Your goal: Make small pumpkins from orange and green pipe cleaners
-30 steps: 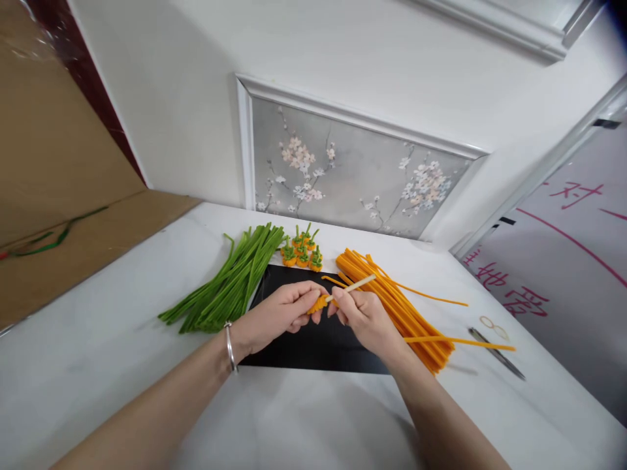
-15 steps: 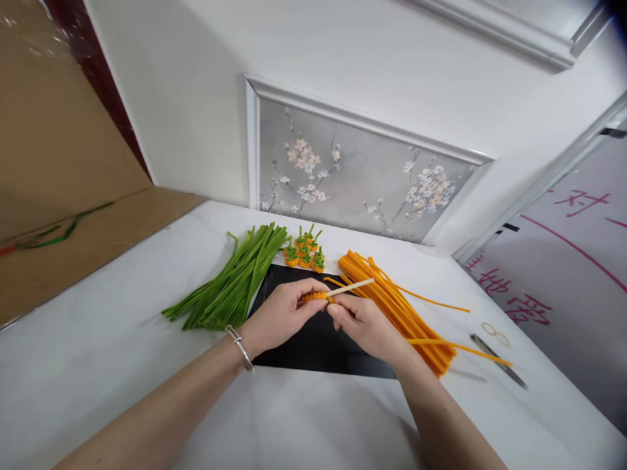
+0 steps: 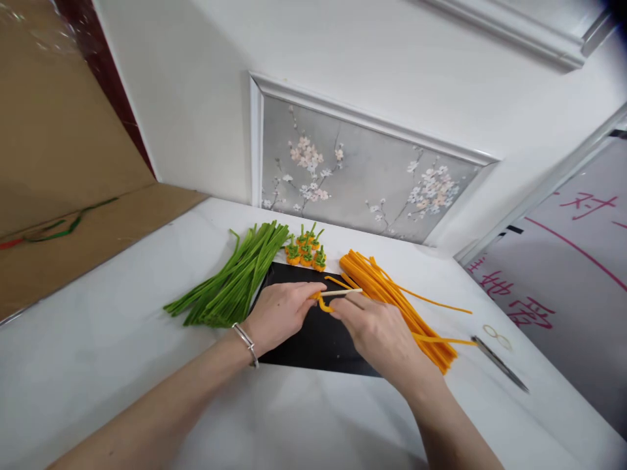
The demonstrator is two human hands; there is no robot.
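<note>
My left hand (image 3: pixel 279 316) is closed around a thin pale stick (image 3: pixel 340 292) and the orange pipe cleaner (image 3: pixel 323 304) wound on it. Most of the coil is hidden behind my fingers. From the stick, the pipe cleaner's free part curves down to my right hand (image 3: pixel 381 334), whose fingers pinch it. The stick's far end points right, close above that hand. Both hands are over a black mat (image 3: pixel 313 346). Beyond it stand several small orange pipe-cleaner fruits (image 3: pixel 306 258) with green tops.
Green pipe cleaners (image 3: pixel 232 281) lie in a bundle on the left, orange ones (image 3: pixel 399 300) on the right. Tweezers (image 3: pixel 499 364) and two pale rings (image 3: pixel 496 336) rest at the far right. Behind the white table (image 3: pixel 206 405) rises a wall with a floral panel (image 3: pixel 362 170).
My right hand has turned over and moved slightly right, drawing a curved length of orange pipe cleaner from the stick. The stick now lies more level. My left hand stays in place.
</note>
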